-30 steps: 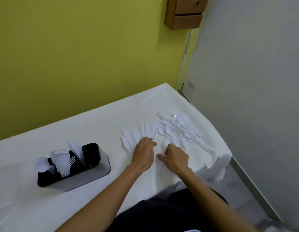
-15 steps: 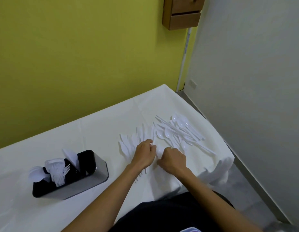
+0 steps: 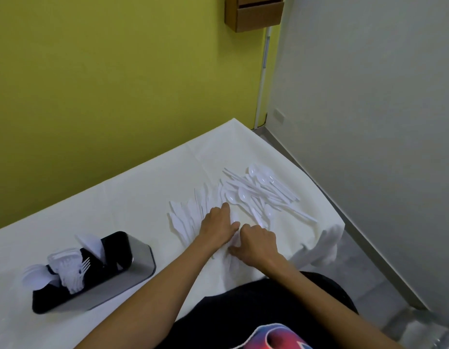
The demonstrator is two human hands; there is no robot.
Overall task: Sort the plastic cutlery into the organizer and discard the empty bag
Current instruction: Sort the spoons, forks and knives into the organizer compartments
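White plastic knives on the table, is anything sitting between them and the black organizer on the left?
Nothing visible. Only bare white tablecloth lies between the fanned white plastic knives and the black steel-walled organizer, whose nearest compartment looks empty.

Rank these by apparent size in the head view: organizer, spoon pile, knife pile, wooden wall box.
1. Organizer, nearest the camera.
2. Spoon pile.
3. Knife pile and wooden wall box: unranked; they look alike, the left hand covers some knives, and the frame edge crops the distant box.
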